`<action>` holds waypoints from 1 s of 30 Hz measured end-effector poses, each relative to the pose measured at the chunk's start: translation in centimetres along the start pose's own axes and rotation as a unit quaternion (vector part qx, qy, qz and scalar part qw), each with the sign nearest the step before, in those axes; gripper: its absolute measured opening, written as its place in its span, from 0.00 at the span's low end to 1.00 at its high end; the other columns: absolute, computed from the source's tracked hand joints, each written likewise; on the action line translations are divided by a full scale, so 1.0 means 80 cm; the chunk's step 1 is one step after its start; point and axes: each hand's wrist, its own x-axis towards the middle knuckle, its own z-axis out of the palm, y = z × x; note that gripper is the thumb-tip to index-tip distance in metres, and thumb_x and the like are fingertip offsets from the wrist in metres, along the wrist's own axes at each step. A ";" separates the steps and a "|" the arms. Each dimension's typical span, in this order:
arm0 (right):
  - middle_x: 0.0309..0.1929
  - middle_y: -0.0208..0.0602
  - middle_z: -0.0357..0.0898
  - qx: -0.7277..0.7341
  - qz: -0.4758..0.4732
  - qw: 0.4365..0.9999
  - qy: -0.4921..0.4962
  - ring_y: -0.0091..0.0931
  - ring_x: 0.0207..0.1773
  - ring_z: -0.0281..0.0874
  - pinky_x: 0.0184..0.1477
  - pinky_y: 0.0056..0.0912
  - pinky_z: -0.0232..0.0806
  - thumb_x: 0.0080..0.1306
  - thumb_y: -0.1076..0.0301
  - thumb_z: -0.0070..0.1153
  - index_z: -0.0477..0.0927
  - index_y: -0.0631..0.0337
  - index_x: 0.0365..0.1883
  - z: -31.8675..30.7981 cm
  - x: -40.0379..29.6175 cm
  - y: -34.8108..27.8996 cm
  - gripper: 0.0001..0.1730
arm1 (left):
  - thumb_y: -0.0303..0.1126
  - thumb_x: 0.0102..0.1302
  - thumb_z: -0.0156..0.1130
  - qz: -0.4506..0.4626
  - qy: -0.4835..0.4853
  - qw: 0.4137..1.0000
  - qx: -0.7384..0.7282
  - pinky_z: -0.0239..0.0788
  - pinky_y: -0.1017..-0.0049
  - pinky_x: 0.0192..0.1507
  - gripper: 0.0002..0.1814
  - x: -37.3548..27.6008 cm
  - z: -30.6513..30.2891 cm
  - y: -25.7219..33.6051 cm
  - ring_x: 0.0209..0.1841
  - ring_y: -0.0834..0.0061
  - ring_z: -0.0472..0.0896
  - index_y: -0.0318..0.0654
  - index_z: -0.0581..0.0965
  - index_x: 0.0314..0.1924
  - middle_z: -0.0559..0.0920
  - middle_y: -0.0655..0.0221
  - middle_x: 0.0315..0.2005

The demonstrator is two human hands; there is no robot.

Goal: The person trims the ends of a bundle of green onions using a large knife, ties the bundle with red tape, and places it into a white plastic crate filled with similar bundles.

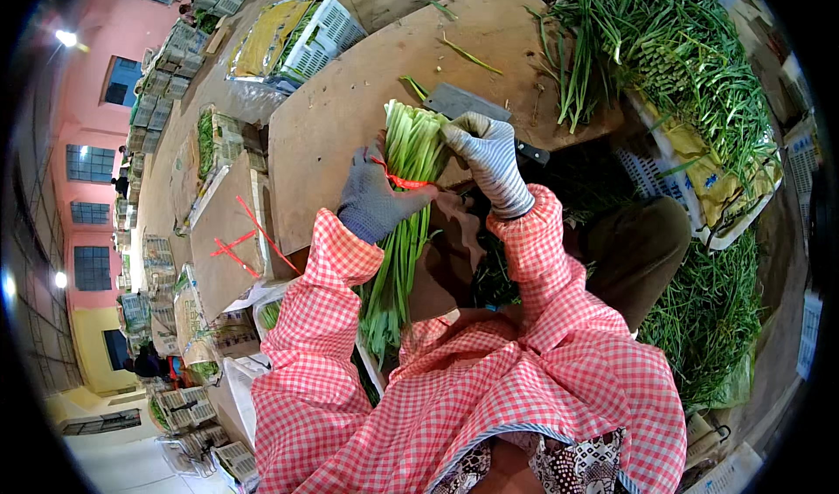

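Observation:
My left hand (pixel 383 189), in a grey-blue knit glove, grips a bunch of long green leafy stalks (pixel 413 147). A red tie band (pixel 406 183) with writing runs across the bunch near my left thumb. The pale cut ends point away from me, and the leaves hang down towards my lap. My right hand (pixel 485 147), in a striped glove, has its thumb and forefinger against the right side of the pale ends. Whether a stalk is pinched there is hidden. Just beyond that hand a cleaver (pixel 462 101) lies on the wooden board (pixel 328 133), its black handle towards the right.
At the right, a large heap of loose greens (pixel 688 68) fills a lined crate. More greens (pixel 708 323) lie below it. Several red tie bands (pixel 239 242) rest on a box at the left. A white crate (pixel 334 32) of greens stands beyond the board.

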 end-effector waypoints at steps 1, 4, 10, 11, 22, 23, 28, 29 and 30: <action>0.19 0.22 0.72 -0.012 -0.004 1.000 0.000 0.11 0.19 0.61 0.22 0.16 0.54 0.62 0.57 0.61 0.81 0.65 0.31 0.002 0.004 0.002 0.17 | 0.41 0.40 0.78 0.005 0.010 1.000 -0.001 0.68 0.67 0.51 0.40 -0.001 0.001 -0.002 0.47 0.65 0.77 0.32 0.69 0.52 0.78 0.57 0.45; 0.18 0.21 0.69 -0.068 -0.021 0.997 -0.022 0.12 0.20 0.60 0.22 0.17 0.55 0.63 0.55 0.60 0.80 0.64 0.27 0.003 0.015 -0.001 0.18 | 0.48 0.40 0.78 -0.034 -0.023 0.999 0.033 0.65 0.66 0.57 0.53 -0.003 -0.003 -0.007 0.54 0.62 0.74 0.27 0.62 0.61 0.74 0.52 0.51; 0.21 0.27 0.76 -0.189 -0.040 0.981 -0.013 0.16 0.27 0.68 0.28 0.26 0.64 0.66 0.63 0.56 0.81 0.68 0.30 -0.031 0.015 0.007 0.14 | 0.59 0.36 0.74 0.000 -0.046 0.989 0.141 0.56 0.57 0.63 0.71 -0.039 -0.013 -0.024 0.60 0.47 0.65 0.31 0.44 0.70 0.64 0.46 0.61; 0.21 0.28 0.76 -0.191 -0.031 0.981 -0.001 0.16 0.27 0.68 0.28 0.26 0.64 0.66 0.64 0.55 0.81 0.68 0.31 -0.038 0.013 0.005 0.14 | 0.59 0.36 0.74 -0.013 -0.052 0.986 0.160 0.56 0.56 0.63 0.71 -0.047 -0.012 -0.022 0.60 0.46 0.65 0.31 0.43 0.71 0.63 0.46 0.61; 0.34 0.46 0.80 -0.456 -0.202 0.806 -0.318 0.38 0.36 0.80 0.37 0.35 0.71 0.66 0.61 0.50 0.82 0.60 0.37 0.003 0.073 -0.061 0.14 | 0.51 0.36 0.75 0.016 -0.024 0.961 0.276 0.57 0.57 0.58 0.62 -0.074 0.006 0.032 0.54 0.54 0.67 0.37 0.53 0.69 0.67 0.56 0.52; 0.35 0.47 0.81 -0.556 -0.216 0.751 -0.283 0.42 0.38 0.80 0.39 0.40 0.72 0.65 0.58 0.49 0.82 0.60 0.37 -0.014 0.084 -0.032 0.15 | 0.50 0.35 0.75 0.032 -0.016 0.970 0.242 0.57 0.56 0.58 0.61 -0.078 0.011 0.021 0.53 0.53 0.66 0.40 0.54 0.69 0.67 0.55 0.52; 0.34 0.49 0.81 -0.551 -0.042 0.819 -0.155 0.34 0.36 0.81 0.39 0.33 0.70 0.63 0.63 0.55 0.80 0.67 0.43 -0.062 0.072 -0.052 0.16 | 0.50 0.34 0.75 0.083 0.049 0.957 0.272 0.55 0.52 0.60 0.61 -0.094 0.021 0.016 0.55 0.52 0.66 0.40 0.56 0.69 0.66 0.54 0.54; 0.33 0.49 0.81 -0.503 -0.033 0.850 -0.154 0.31 0.36 0.81 0.39 0.30 0.70 0.62 0.64 0.56 0.80 0.69 0.43 -0.051 0.067 -0.066 0.17 | 0.50 0.34 0.75 0.082 0.044 0.959 0.269 0.55 0.52 0.60 0.60 -0.097 0.020 0.015 0.55 0.53 0.66 0.41 0.56 0.69 0.66 0.54 0.54; 0.34 0.50 0.81 -0.446 -0.031 0.879 -0.162 0.41 0.38 0.81 0.42 0.36 0.71 0.59 0.56 0.57 0.81 0.66 0.40 -0.040 0.068 -0.070 0.20 | 0.50 0.34 0.75 0.083 0.044 0.959 0.267 0.55 0.52 0.60 0.60 -0.096 0.019 0.014 0.55 0.53 0.66 0.41 0.56 0.68 0.67 0.54 0.54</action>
